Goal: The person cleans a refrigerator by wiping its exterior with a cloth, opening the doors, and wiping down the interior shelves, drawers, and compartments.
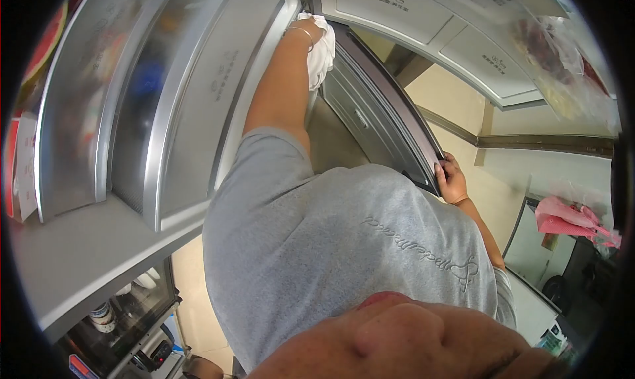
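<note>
Stretching the left arm nearly straight ahead, I have the left hand (313,30) closed over a bunched white cloth (321,60) near the far end of the dark door (383,108), beside a grey panel (228,68). My right hand (452,182) sits closer in, fingers curled over the door's near corner.

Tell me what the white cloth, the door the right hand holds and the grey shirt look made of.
White cloth: probably soft fabric, matte, since it drapes in folds. Door: inner face likely plastic, smooth grey with moulded ridges; its sheeny dark rim could be metal or glass. Grey shirt: likely cotton-type knit, matte, flecked and softly creased.
</note>
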